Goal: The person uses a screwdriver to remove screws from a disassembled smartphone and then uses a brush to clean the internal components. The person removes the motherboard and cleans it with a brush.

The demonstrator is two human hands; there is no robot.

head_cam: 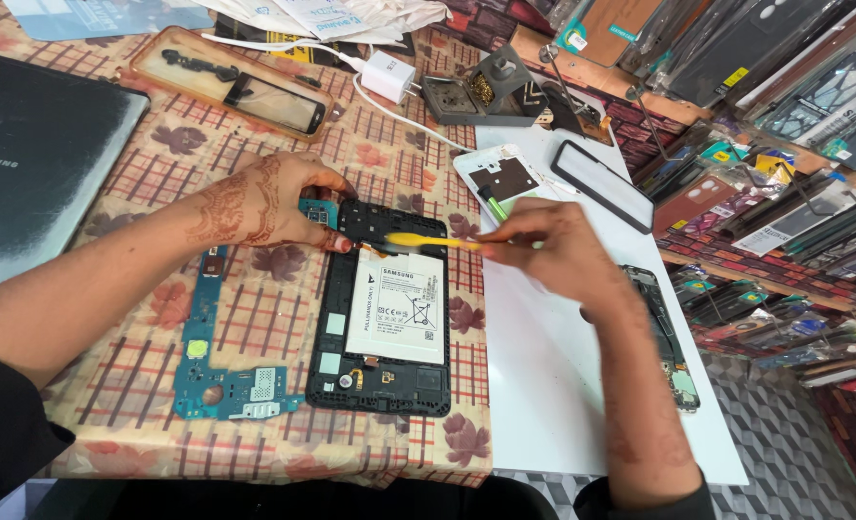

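Teal circuit board (pixel 218 385), L-shaped and already lifted out, lies on the checked tablecloth (pixel 284 318) at nine o'clock of the opened tablet frame (pixel 382 308). The frame lies face down with its back cover off and its white battery (pixel 397 306) still seated in the middle, so the strip-down looks partly done: board out, battery and small lower parts left. At the frame's eleven o'clock corner the left hand (pixel 274 204) presses down with fingers curled together, holding the frame and a small teal board piece (pixel 316 212) steady. The right hand (pixel 553 246), at two o'clock of the frame, pinches a yellow pry tool (pixel 426 241) whose tip rests at the battery's top edge. Farther off, at twelve o'clock, lie a white charger (pixel 388 75) and a brown phone case (pixel 231 79); a closed dark laptop (pixel 33 154) sits at ten o'clock.
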